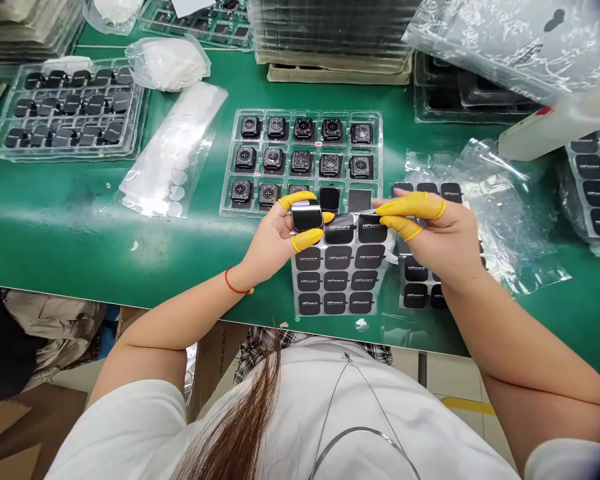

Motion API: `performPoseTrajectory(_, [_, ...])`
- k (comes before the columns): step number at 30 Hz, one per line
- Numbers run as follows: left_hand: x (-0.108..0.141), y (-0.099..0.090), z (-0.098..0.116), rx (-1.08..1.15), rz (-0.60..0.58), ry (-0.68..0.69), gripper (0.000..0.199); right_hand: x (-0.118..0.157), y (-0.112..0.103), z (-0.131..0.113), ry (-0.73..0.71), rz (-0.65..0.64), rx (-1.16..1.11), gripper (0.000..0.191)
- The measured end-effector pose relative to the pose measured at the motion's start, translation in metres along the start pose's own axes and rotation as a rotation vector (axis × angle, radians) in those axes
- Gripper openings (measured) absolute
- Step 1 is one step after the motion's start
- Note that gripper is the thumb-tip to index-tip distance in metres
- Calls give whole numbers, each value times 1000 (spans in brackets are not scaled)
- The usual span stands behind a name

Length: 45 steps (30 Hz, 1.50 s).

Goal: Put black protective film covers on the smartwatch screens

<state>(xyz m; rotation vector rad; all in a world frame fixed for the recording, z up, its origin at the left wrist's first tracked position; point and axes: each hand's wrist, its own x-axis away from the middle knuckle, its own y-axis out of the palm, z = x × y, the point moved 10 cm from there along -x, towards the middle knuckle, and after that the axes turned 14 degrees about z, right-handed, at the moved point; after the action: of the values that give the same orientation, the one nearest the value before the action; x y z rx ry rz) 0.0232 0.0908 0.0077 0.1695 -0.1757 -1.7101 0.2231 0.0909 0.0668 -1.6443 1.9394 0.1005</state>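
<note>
Centrally, tray (231, 170) holds watches (301, 161) | left hand (273, 239) pinches watch (307, 217) | right hand (440, 232) pinches label sheet (337, 269)

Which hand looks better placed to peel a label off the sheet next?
Likely the right hand: it appears to pinch the upper right edge of the sheet, while the left hand is occupied holding a watch.

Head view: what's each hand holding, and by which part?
Left hand: a black square watch body with glossy screen, by its edges. Right hand: a translucent sheet of black rounded-square stickers, pinched at its upper right corner.
</note>
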Motion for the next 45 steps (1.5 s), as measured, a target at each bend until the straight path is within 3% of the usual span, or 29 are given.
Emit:
performPoseTrajectory(3, [2, -4, 1, -26, 37, 8, 57, -4, -6, -13, 28, 22, -151, 11])
performPoseTrajectory(6, [6, -3, 0, -116, 47, 38, 57, -9, -9, -27, 155, 64, -248, 14])
performPoseTrajectory(11, [18, 11, -2, -271, -39, 122, 58, 10, 48, -20, 480, -185, -262, 3])
performPoseTrajectory(14, [21, 14, -3, -301, -68, 131, 58, 22, 71, -8, 544, -248, -275, 9])
performPoseTrajectory(23, [22, 12, -9, -362, -66, 83, 59, 29, 71, 3, 642, -216, -270, 4])
performPoseTrajectory(32, [22, 11, -9, -381, -65, 75, 59, 30, 71, 3, 627, -199, -234, 6])
performPoseTrajectory(40, [22, 12, -10, -350, -72, 72, 58, 27, 71, -3, 527, -223, -171, 7])
performPoseTrajectory(42, [22, 12, -10, -349, -72, 77, 57, 25, 70, -6, 454, -226, -122, 8])
performPoseTrajectory(45, [21, 10, -10, -360, -58, 76, 58, 20, 62, -18, 210, -179, 63, 10])
